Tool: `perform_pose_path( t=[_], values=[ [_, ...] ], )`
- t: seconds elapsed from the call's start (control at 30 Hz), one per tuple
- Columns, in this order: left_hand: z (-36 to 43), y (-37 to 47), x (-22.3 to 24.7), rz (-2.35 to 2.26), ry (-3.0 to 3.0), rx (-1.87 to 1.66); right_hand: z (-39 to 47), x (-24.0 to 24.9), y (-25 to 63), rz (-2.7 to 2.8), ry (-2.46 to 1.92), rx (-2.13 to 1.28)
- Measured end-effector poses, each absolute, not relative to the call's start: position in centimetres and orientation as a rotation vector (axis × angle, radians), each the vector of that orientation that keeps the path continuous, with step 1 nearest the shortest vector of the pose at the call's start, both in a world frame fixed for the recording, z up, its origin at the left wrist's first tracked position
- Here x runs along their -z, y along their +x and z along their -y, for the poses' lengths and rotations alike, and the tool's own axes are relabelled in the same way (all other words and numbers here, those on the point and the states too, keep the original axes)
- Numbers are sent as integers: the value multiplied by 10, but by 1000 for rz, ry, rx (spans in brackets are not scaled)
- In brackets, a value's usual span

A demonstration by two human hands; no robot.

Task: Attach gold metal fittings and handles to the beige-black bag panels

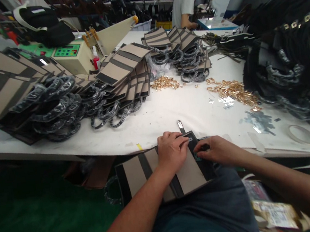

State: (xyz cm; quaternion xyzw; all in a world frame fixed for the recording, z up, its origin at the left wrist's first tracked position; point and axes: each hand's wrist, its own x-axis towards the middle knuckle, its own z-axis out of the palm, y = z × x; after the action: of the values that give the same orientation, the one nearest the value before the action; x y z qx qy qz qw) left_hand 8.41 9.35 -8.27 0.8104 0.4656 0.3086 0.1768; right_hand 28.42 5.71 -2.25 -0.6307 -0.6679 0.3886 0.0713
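Observation:
A beige and black striped bag panel (190, 170) lies across my lap against the table's front edge. A handle (110, 191) in clear plastic hangs from its left end. My left hand (173, 152) is on top of the panel with bent fingers, gripping it near the black far-right border. The fingertips are beside a small bluish plate (190, 139). At that same border, my right hand (210, 149) is closed in a pinch; whatever is between its fingers is hidden. A black strap with a shiny metal end (180, 124) sticks out beyond the panel onto the table.
Stacked striped panels (124, 64) with wrapped handles line the left and back of the white table (168, 108). Gold metal fittings (235, 91), thin grey plates (259, 121) and a tape roll (301, 133) lie to the right. A person (184, 2) works behind the table.

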Motion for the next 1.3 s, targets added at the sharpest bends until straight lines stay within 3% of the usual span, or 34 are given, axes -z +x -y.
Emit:
perform_pose_path(
  t=[0.53, 0.7, 0.87, 0.97, 1.07, 1.17, 1.3],
  values=[
    [-92, 83, 83, -1315, 2302, -864, -47, 35, 276, 2289, -1912, -687],
    [-92, 84, 85, -1309, 2296, -873, -42, 44, 280, 2190, -1896, -718],
    [-92, 84, 83, -1319, 2300, -869, -40, 23, 292, 1786, -1807, -913],
    [-93, 84, 81, -1322, 2291, -864, -43, -3, 297, 1404, -1793, -855],
    [-95, 84, 77, -1345, 2263, -841, -58, -16, 289, 1085, -1465, -817],
    [-98, 85, 73, -1364, 2227, -810, -84, -8, 272, 818, -1049, -870],
    [-99, 86, 69, -1364, 2204, -798, -119, 16, 260, 575, -883, -955]
  ],
)
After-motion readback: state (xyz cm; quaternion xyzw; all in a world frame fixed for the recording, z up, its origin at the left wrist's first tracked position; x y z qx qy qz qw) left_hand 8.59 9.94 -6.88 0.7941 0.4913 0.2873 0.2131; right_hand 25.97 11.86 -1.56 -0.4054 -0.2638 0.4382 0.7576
